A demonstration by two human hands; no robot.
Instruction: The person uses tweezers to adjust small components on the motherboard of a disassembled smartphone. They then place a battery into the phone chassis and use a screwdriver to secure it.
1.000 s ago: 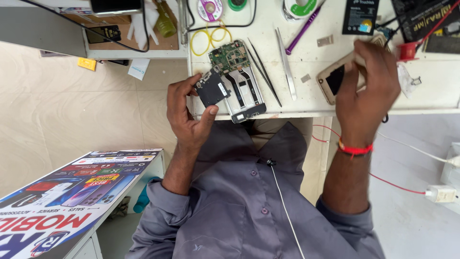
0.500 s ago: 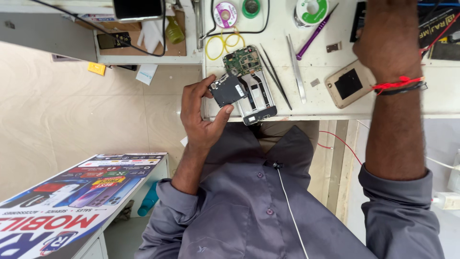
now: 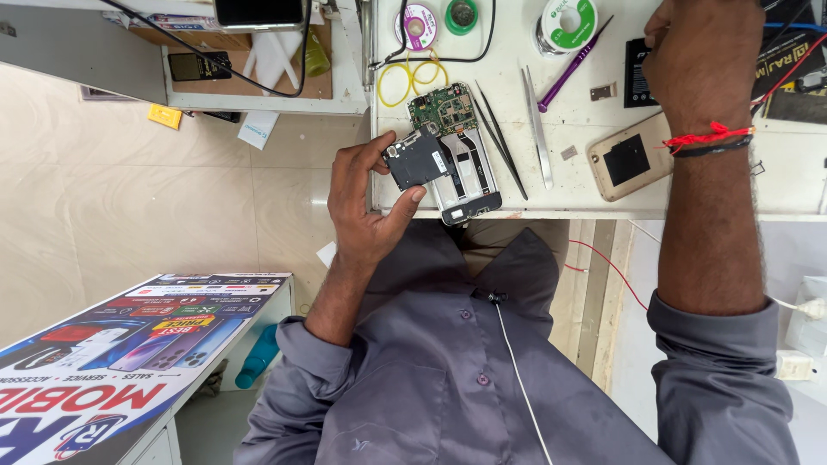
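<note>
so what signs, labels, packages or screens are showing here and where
Printed poster: lower left, on a white counter; phone pictures, red and white lettering.
Small phone: upper-left shelf, black body, dim amber screen.
Dark device: top edge above the shelf, black glossy face.
Solder-wire spool: top of the white bench, round green and white label.
Yellow tag: on the left wall, small rectangle.

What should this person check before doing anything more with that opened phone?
1. Dark cover plate pinched firmly in the left hand: ok, thumb and fingers hold its edges.
2. Opened phone lying flat on the white table: ok, though its lower end is near the table edge.
3. Green circuit board exposed at the phone's top end and uncovered: ok.
4. Tweezers within reach beside the phone: ok.
5. Right hand free: cannot tell, its fingers are hidden at the frame's top.
</note>
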